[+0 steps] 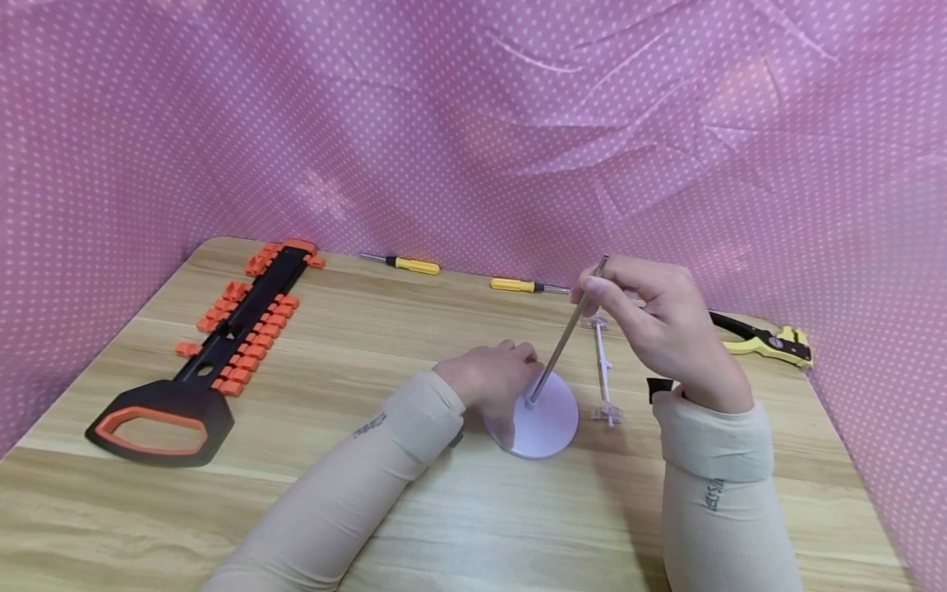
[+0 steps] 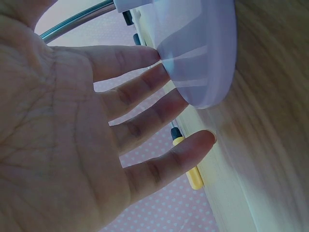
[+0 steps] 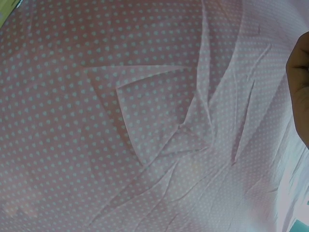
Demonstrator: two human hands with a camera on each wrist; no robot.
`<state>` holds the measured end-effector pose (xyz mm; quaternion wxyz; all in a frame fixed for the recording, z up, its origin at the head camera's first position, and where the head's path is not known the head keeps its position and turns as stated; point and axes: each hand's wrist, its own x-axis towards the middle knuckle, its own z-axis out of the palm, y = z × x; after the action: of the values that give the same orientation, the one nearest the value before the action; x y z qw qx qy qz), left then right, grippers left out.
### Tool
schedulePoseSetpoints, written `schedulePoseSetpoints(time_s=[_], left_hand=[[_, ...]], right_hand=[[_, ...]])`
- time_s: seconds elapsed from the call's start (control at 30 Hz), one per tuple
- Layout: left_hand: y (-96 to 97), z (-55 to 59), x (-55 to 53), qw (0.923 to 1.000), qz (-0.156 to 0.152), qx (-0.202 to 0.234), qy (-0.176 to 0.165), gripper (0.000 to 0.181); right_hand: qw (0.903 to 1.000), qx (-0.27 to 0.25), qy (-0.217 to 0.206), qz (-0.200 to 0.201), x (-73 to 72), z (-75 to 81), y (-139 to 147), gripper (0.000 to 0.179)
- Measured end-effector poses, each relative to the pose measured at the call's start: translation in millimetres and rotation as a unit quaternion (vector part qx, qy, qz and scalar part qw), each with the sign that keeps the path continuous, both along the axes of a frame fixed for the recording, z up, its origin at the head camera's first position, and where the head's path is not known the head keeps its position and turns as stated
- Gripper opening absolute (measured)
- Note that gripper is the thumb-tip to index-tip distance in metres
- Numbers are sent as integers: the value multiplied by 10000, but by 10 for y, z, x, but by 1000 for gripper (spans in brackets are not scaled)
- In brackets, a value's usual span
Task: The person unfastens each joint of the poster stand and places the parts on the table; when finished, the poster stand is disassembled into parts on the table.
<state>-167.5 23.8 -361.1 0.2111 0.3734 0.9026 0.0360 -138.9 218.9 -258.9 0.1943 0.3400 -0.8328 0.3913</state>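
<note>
Upright on the table is a thin metal rod (image 1: 565, 339), tilted to the right, its lower end in the small socket of a round white base (image 1: 551, 419). Near the rod's top, my right hand (image 1: 658, 321) pinches it between thumb and fingers. My left hand (image 1: 491, 378) rests at the base's left side; in the left wrist view its fairly straight fingers (image 2: 149, 113) touch the base (image 2: 217, 58), with the rod (image 2: 79, 21) behind the hand. Only an edge of the right hand (image 3: 300, 92) shows in the right wrist view.
Right of the base lies a white bar (image 1: 602, 362) with clear end pieces. Two yellow-handled screwdrivers (image 1: 416, 265) lie along the back edge. A yellow and black plier-like tool (image 1: 777, 345) is at right, a black rack with orange clips (image 1: 277, 279) at left. Pink dotted cloth (image 1: 459, 123) hangs around.
</note>
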Motion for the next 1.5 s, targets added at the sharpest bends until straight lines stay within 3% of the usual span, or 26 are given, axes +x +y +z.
schedulePoseSetpoints(time_s=[1.1, 1.23, 1.37, 1.5], left_hand=[[17, -8, 8, 10000, -19, -18, 92, 107], [25, -12, 13, 9999, -27, -35, 104, 106], [28, -4, 22, 9999, -42, -102, 126, 107], [26, 8, 27, 9998, -10, -128, 117, 108]], right_hand=[[9997, 79, 191, 132, 35, 4, -11, 22], [9983, -492, 7, 313, 84, 36, 6, 20], [9879, -1419, -68, 629, 141, 87, 60, 22], [9850, -1576, 13, 705, 160, 121, 103, 25]])
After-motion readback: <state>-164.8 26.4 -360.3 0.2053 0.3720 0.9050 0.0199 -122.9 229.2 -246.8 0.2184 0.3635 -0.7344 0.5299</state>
